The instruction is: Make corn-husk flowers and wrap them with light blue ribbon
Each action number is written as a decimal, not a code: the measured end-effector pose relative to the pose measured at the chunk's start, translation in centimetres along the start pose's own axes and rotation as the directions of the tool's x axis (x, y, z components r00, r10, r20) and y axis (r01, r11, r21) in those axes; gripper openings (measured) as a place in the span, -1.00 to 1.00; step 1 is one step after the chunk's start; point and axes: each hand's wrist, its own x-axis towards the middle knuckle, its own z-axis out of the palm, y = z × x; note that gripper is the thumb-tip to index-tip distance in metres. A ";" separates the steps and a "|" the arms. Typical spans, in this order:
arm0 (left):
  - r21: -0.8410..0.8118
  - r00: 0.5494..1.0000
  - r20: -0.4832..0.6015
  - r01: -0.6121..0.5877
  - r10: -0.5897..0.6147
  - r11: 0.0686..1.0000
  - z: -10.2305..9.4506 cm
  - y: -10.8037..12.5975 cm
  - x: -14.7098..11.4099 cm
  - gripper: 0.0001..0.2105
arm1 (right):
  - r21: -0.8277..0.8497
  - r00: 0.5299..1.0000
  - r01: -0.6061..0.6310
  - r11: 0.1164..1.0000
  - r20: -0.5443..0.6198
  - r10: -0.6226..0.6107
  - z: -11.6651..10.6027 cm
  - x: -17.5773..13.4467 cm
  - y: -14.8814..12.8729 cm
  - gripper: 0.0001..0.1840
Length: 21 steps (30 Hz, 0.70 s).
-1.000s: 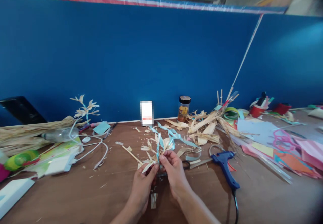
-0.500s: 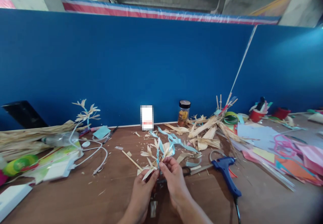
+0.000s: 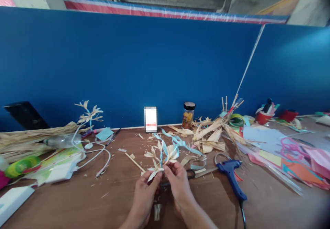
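Note:
Near the front middle of the table, my left hand [image 3: 144,198] pinches a small pale corn-husk flower [image 3: 156,170] between thumb and fingers. Close beside it, my right hand [image 3: 179,187] is closed on the lower part of a flower spray whose stem is wrapped in light blue ribbon [image 3: 161,156]. More husk petals [image 3: 170,152] fan out above my right fingers. A loose tail of blue ribbon [image 3: 189,148] runs behind the spray across the table. Scissors [image 3: 191,174] lie partly hidden behind my right hand.
A blue glue gun [image 3: 232,179] lies right of my hands, its cord running to the front edge. Dried husks [image 3: 210,136] and a lidded jar [image 3: 188,115] stand behind. White cables [image 3: 103,153] and a plastic bottle [image 3: 62,141] are left. A finished-looking husk spray [image 3: 90,113] rises beyond them.
The small husk flower at my left fingertips has turned, so its petals spread more openly toward the camera. Both hands stay in nearly the same place.

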 end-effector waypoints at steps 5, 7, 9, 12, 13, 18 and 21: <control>-0.021 0.999 -0.038 -0.015 0.014 1.000 -0.2 -0.1 0.3 -0.69 | -0.168 0.996 0.084 0.982 0.025 -0.081 0.0 -0.4 -0.4 -0.85; -0.028 1.000 -0.003 -0.028 0.028 0.999 -0.3 -0.1 0.3 -0.73 | -0.239 0.993 0.122 0.963 0.039 -0.116 0.0 -0.6 -0.7 -0.87; -0.035 0.999 0.029 -0.020 0.021 0.999 -0.4 -0.1 0.3 -0.75 | -0.268 0.991 0.132 0.954 0.038 -0.127 0.0 -0.7 -0.9 -0.87; -0.038 1.000 0.029 -0.009 0.010 0.999 -0.3 0.1 0.1 -0.73 | -0.249 0.994 0.108 0.963 0.028 -0.104 0.2 -0.7 -0.9 -0.86; -0.037 1.000 0.023 -0.010 0.010 0.999 -0.3 0.2 0.1 -0.72 | -0.237 0.995 0.099 0.966 0.029 -0.095 0.2 -0.7 -0.9 -0.85; -0.037 1.000 -0.003 -0.006 0.006 0.999 -0.1 0.4 0.0 -0.72 | -0.206 0.996 0.089 0.974 0.024 -0.086 0.1 -0.6 -0.6 -0.84; -0.038 1.000 0.004 -0.026 0.027 0.999 -0.3 0.1 0.2 -0.72 | -0.214 0.996 0.091 0.973 0.009 -0.091 0.0 -0.6 -0.4 -0.85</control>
